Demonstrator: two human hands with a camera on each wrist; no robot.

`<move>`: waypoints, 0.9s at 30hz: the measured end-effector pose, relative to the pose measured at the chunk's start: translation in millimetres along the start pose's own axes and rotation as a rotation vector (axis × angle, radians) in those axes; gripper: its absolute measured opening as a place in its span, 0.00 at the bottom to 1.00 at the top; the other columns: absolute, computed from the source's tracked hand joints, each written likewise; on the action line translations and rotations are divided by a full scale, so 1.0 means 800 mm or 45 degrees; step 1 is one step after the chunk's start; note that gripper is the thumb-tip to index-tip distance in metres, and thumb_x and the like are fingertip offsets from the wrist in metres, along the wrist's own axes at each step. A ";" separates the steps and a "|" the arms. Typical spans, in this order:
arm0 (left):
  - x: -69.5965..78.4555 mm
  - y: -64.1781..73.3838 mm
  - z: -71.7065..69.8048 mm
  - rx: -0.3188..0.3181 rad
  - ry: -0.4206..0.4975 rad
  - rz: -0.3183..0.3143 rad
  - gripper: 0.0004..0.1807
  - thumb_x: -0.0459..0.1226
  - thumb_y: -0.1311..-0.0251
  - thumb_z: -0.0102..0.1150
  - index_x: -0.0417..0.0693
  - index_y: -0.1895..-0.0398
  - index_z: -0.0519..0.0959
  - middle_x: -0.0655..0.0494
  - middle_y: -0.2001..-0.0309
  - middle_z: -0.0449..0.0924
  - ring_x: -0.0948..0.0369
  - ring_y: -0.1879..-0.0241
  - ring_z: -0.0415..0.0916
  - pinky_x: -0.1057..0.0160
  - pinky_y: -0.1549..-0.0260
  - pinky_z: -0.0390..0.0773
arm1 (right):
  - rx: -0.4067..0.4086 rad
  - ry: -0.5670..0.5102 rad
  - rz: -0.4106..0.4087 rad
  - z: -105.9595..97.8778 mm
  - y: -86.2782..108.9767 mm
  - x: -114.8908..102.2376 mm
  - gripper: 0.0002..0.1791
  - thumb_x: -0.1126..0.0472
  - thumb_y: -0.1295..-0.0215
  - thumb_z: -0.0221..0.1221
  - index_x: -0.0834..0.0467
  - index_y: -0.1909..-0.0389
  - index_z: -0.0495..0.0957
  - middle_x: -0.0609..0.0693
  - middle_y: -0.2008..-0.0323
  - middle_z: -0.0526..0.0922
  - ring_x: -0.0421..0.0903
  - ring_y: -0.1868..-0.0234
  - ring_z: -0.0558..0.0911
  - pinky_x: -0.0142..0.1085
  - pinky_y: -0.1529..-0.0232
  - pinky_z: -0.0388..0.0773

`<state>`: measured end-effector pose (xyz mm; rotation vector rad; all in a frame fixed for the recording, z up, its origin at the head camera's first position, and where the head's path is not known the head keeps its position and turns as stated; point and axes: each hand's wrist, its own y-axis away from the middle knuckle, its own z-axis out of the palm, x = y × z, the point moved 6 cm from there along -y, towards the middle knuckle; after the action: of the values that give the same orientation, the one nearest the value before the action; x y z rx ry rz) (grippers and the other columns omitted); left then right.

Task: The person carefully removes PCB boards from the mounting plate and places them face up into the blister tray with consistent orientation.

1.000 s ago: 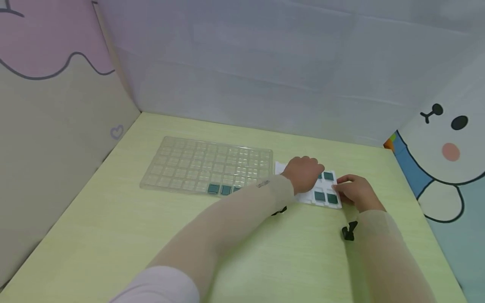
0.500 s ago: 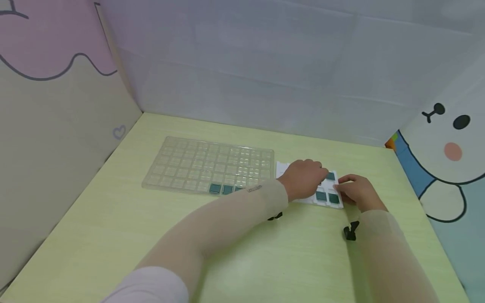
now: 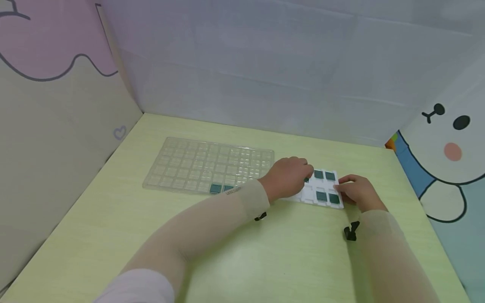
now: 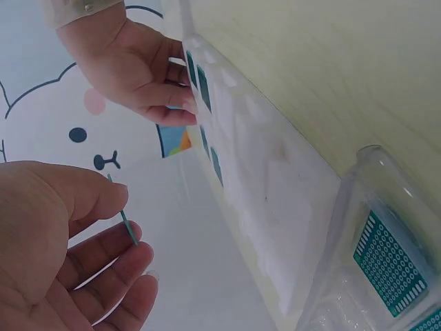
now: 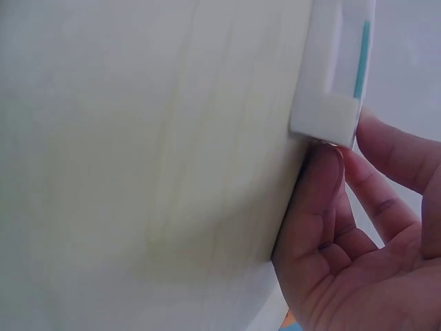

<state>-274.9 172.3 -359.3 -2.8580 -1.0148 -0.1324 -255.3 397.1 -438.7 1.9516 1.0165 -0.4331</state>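
Note:
My left hand pinches a small green circuit board edge-on between thumb and fingers, above the white tray. The white tray lies on the table, with several green boards in pockets at its right end, such as a board at the back corner. Its left part is hidden behind my left hand in the head view. With thumb and fingers, my right hand holds the tray's right end. Left of it lies a clear plastic tray, where green perforated boards sit in front-row pockets; my left forearm covers some pockets.
A pale wooden table carries both trays. Behind it rises a white back wall, and a printed panel borders the right side. Black clips hang at the wrists.
My left hand has moved left over the white tray, uncovering more of its right-end boards. A board now shows at its fingertips. My right hand has stayed on the tray's end.

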 end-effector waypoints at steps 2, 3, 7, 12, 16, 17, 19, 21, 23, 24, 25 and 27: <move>-0.004 0.005 -0.003 0.009 0.008 -0.009 0.15 0.34 0.26 0.51 0.57 0.45 0.83 0.65 0.53 0.79 0.66 0.55 0.76 0.69 0.57 0.76 | 0.003 0.001 0.000 0.000 -0.001 0.000 0.30 0.53 0.26 0.61 0.62 0.29 0.68 0.63 0.38 0.71 0.55 0.50 0.75 0.43 0.53 0.71; -0.005 0.008 -0.005 0.014 0.011 -0.012 0.14 0.34 0.26 0.52 0.57 0.46 0.83 0.65 0.54 0.80 0.66 0.55 0.76 0.69 0.57 0.76 | 0.004 0.002 -0.002 0.000 -0.002 0.000 0.30 0.53 0.26 0.60 0.62 0.29 0.68 0.64 0.38 0.71 0.55 0.51 0.75 0.42 0.53 0.71; -0.010 0.018 -0.016 0.042 0.020 -0.010 0.14 0.34 0.27 0.53 0.56 0.46 0.84 0.64 0.54 0.80 0.65 0.56 0.76 0.69 0.57 0.76 | 0.013 0.010 -0.011 0.000 -0.002 0.000 0.29 0.54 0.26 0.60 0.62 0.30 0.68 0.64 0.38 0.71 0.54 0.52 0.76 0.41 0.55 0.73; -0.018 0.029 -0.020 0.080 0.034 0.001 0.15 0.32 0.29 0.54 0.55 0.47 0.84 0.63 0.53 0.81 0.65 0.54 0.77 0.70 0.57 0.76 | 0.013 0.019 -0.019 0.000 -0.001 -0.001 0.29 0.55 0.26 0.60 0.63 0.30 0.68 0.64 0.39 0.71 0.54 0.54 0.76 0.41 0.56 0.72; -0.024 0.039 -0.023 0.099 0.045 -0.008 0.14 0.32 0.30 0.56 0.55 0.48 0.84 0.64 0.54 0.81 0.65 0.54 0.77 0.70 0.58 0.75 | 0.017 0.016 -0.017 0.000 -0.001 0.000 0.29 0.55 0.26 0.60 0.63 0.30 0.68 0.64 0.40 0.71 0.54 0.53 0.76 0.41 0.57 0.72; -0.025 0.042 -0.024 0.097 0.050 -0.017 0.14 0.32 0.30 0.56 0.55 0.48 0.84 0.64 0.54 0.80 0.65 0.55 0.76 0.70 0.58 0.75 | 0.019 0.015 -0.015 0.000 0.000 -0.001 0.29 0.55 0.25 0.60 0.63 0.30 0.68 0.64 0.40 0.71 0.54 0.53 0.76 0.41 0.57 0.72; -0.029 0.047 -0.025 0.102 0.065 -0.031 0.14 0.32 0.31 0.56 0.55 0.49 0.85 0.64 0.55 0.80 0.66 0.56 0.76 0.71 0.59 0.75 | 0.020 0.010 -0.010 0.000 0.000 -0.001 0.29 0.55 0.25 0.60 0.63 0.30 0.68 0.64 0.39 0.71 0.55 0.53 0.76 0.41 0.57 0.72; -0.032 0.051 -0.026 0.103 0.085 -0.052 0.13 0.32 0.30 0.57 0.55 0.49 0.85 0.64 0.55 0.80 0.66 0.57 0.75 0.70 0.59 0.75 | 0.022 0.011 -0.005 0.000 0.001 -0.002 0.29 0.55 0.25 0.60 0.62 0.30 0.68 0.64 0.39 0.71 0.55 0.53 0.76 0.40 0.57 0.72; -0.036 0.056 -0.025 0.114 0.101 -0.065 0.12 0.33 0.30 0.57 0.54 0.49 0.84 0.64 0.56 0.79 0.66 0.58 0.74 0.70 0.60 0.75 | 0.025 0.013 0.002 0.000 0.002 -0.002 0.29 0.54 0.25 0.60 0.62 0.30 0.68 0.64 0.39 0.71 0.55 0.53 0.76 0.41 0.57 0.72; -0.037 0.058 -0.025 0.120 0.110 -0.070 0.12 0.33 0.30 0.57 0.54 0.50 0.84 0.64 0.56 0.79 0.66 0.58 0.74 0.70 0.60 0.75 | 0.023 0.012 0.001 0.000 0.002 -0.002 0.29 0.54 0.25 0.60 0.62 0.30 0.68 0.64 0.39 0.71 0.55 0.53 0.76 0.42 0.56 0.71; -0.038 0.061 -0.026 0.127 0.118 -0.073 0.11 0.34 0.30 0.58 0.54 0.50 0.84 0.64 0.56 0.79 0.66 0.59 0.74 0.70 0.60 0.75 | 0.022 0.012 0.002 0.000 0.003 -0.002 0.29 0.54 0.25 0.60 0.62 0.30 0.68 0.64 0.39 0.71 0.55 0.53 0.76 0.42 0.56 0.71; -0.041 0.066 -0.027 0.144 0.131 -0.076 0.10 0.34 0.30 0.59 0.54 0.51 0.84 0.64 0.57 0.78 0.66 0.59 0.74 0.70 0.60 0.75 | 0.019 0.019 -0.004 0.000 0.004 -0.002 0.29 0.54 0.25 0.60 0.62 0.30 0.68 0.64 0.39 0.71 0.55 0.53 0.76 0.43 0.55 0.70</move>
<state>-268.0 108.1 -345.8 -2.6911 -1.0521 -0.2177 -254.1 395.4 -436.1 1.9692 1.0284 -0.4299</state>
